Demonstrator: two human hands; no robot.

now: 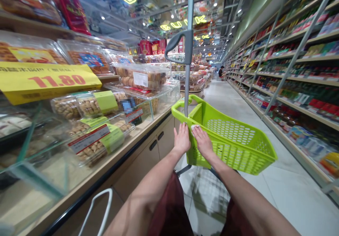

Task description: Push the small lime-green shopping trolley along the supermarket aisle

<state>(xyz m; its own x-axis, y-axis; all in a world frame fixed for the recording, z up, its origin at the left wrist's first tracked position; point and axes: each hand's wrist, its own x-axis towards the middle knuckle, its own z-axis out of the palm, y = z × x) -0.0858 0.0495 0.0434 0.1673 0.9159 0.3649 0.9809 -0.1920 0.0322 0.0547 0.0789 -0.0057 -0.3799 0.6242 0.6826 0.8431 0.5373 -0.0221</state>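
A bright green basket cart [235, 149] with perforated sides stands in front of me, a grey pole [186, 84] rising at its near end. My left hand [182, 137] lies flat against the cart's near end, fingers stretched upward. Just to its right, my right hand [202, 139] rests on the side near the same corner. A small white wad [194, 127] sits under the right fingertips, pressed to the green plastic. The basket's visible inside shows no goods.
On the left, a glass-edged counter [156, 118] holds clear boxes of snacks [140, 76] and a yellow price sign [50, 80]. Stocked shelves [299, 79] line the right side. A tiled aisle [215, 93] runs ahead, with a person [220, 72] far off. A white loop [99, 207] is at lower left.
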